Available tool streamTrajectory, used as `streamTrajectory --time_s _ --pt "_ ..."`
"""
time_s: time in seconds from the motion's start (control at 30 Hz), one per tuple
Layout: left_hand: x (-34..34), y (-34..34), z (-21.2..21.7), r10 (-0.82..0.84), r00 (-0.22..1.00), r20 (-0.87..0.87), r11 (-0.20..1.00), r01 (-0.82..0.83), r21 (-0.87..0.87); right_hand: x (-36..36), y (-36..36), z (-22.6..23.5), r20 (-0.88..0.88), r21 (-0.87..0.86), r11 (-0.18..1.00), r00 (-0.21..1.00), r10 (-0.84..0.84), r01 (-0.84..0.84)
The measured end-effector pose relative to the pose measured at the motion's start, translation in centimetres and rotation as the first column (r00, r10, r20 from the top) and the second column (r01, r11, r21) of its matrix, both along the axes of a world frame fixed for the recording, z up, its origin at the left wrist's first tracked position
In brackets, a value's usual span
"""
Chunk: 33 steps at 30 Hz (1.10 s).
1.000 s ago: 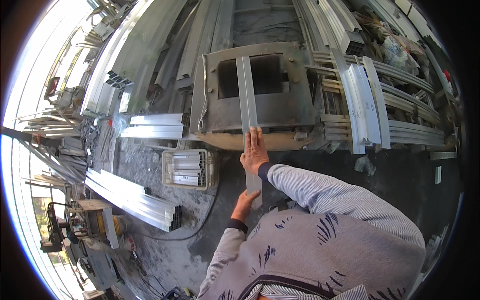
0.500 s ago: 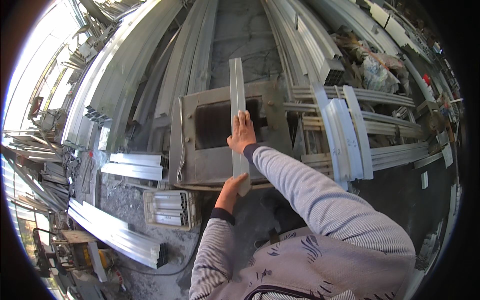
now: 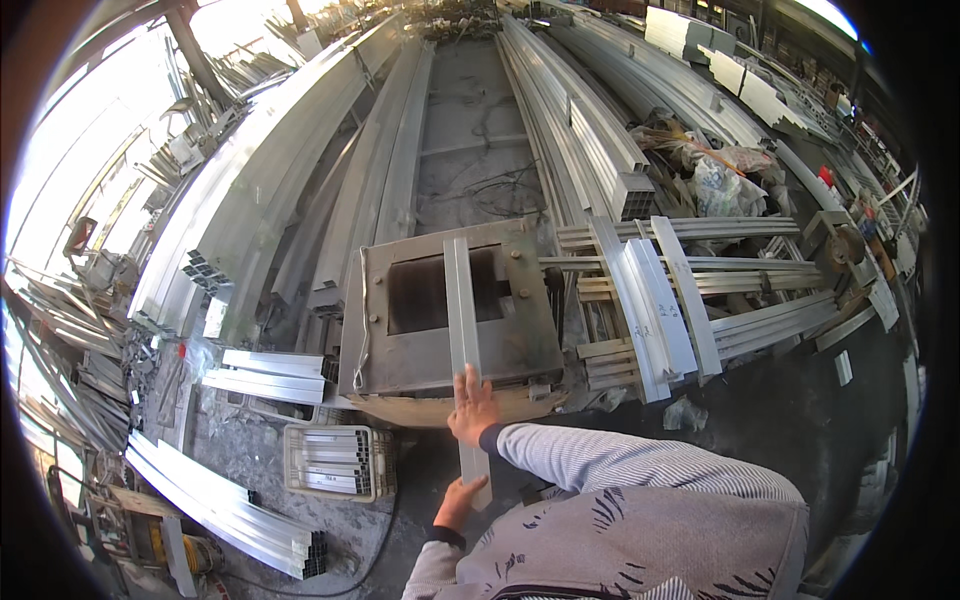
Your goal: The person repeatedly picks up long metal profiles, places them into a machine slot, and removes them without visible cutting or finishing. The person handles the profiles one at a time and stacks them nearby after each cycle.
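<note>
A long flat aluminium strip (image 3: 461, 310) lies lengthwise across a square metal box frame (image 3: 510, 345) with a dark opening in its top. The strip's near end sticks out over the frame's front edge toward me. My right hand (image 3: 473, 408) rests flat on the strip just past that edge, fingers spread. My left hand (image 3: 458, 503) grips the strip's near end from below. Both sleeves are grey with stripes.
Long aluminium profiles (image 3: 560, 130) run away in bundles on both sides of a concrete strip of floor. Short cut profiles (image 3: 650, 300) lie stacked to the right of the frame. A wire crate (image 3: 335, 462) of short pieces stands at lower left, with more offcuts (image 3: 262, 375) beside it.
The view has swung and tipped between frames. My hands have slid back toward the strip's near end, and the strip lies further out over the frame's front edge.
</note>
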<state>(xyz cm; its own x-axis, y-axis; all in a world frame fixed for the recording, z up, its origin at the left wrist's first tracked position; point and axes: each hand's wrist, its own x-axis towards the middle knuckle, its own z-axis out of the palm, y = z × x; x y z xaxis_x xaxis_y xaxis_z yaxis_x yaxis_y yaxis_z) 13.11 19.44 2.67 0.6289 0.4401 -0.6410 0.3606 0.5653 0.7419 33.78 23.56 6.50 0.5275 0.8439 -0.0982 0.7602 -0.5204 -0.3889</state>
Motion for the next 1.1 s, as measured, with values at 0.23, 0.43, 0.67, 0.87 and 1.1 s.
streamTrajectory --time_s 0.23,0.43,0.67,0.87,1.1 --pt "-8.0 -5.3 -1.1 0.058 0.996 -0.072 0.998 -0.055 0.044 -6.9 -4.3 0.2 -0.073 0.049 0.996 0.995 0.074 -0.070" --pt "-11.7 -6.3 1.1 -0.044 0.980 -0.193 0.981 0.079 0.178 -9.6 -5.8 2.4 -0.351 0.053 0.997 0.933 0.075 -0.061" --pt "-11.8 -4.5 3.4 0.278 0.937 0.212 0.899 -0.176 -0.401 -7.1 -2.0 1.1 -0.438 0.552 0.830 0.877 0.200 0.086" --pt "-4.1 -1.6 5.3 0.318 0.924 0.212 0.854 -0.182 -0.487 -0.2 1.7 -2.2 -0.567 0.669 0.706 0.773 0.285 0.230" --pt "9.6 7.5 7.2 0.034 0.965 -0.261 0.869 0.101 0.485 9.8 6.6 0.6 -0.226 0.580 0.795 0.972 -0.055 0.180"
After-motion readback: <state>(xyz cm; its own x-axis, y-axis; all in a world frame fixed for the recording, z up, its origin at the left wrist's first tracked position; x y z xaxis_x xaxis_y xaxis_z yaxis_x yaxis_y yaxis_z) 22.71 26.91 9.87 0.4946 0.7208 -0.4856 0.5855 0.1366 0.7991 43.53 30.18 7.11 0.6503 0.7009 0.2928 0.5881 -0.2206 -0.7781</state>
